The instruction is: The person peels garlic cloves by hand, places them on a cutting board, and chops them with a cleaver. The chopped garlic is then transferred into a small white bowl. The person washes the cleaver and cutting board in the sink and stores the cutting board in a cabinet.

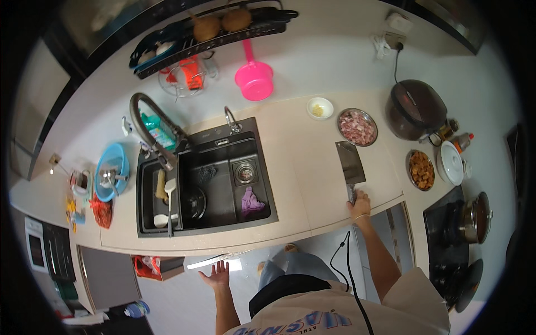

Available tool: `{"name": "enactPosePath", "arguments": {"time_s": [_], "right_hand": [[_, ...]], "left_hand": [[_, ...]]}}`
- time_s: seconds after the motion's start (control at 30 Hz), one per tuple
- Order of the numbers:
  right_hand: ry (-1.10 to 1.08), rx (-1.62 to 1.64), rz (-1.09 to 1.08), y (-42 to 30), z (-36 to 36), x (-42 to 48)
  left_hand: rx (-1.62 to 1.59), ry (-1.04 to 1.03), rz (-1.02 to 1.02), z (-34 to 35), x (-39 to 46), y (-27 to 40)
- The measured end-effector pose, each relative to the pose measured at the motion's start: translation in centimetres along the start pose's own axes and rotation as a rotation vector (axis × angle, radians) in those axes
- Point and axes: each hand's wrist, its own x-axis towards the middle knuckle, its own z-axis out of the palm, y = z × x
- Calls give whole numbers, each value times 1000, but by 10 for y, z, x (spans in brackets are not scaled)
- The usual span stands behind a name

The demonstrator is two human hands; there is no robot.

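Note:
My right hand (361, 204) is closed around the handle of a cleaver (351, 161) near the counter's front edge. The cleaver's broad metal blade lies flat on the countertop, pointing away from me. Just beyond it is a metal plate of chopped raw meat (357, 127). To that plate's left sits a small white bowl (314, 113) with a little minced pale food inside. My left hand (217, 274) hangs below the counter's front edge, in front of the sink, palm up with fingers apart and holding nothing.
A dark double-basin sink (270, 197) is set into the counter, with a purple cloth (251, 202) in it. To the right are a rice cooker (415, 109), a plate of browned food (421, 170) and a stove (444, 226) with a steel pot (476, 217). A black cable (351, 264) hangs before me.

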Motion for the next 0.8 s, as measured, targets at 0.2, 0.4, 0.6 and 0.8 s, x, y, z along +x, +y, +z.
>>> {"name": "enactPosePath", "arguments": {"time_s": [0.2,0.4,0.6,0.8], "right_hand": [[-80,1,-22,-27,24,-22],[-31,-178,111,-52,32,20],[235,-391,45,-80,39,36],[143,-31,-225,-132,10,-108]], "left_hand": [[82,-43,-69,32,26,2],[144,-103,-160,51,45,-1],[165,-106,-267,24,74,7],[217,40,-227,42,35,4]]}}
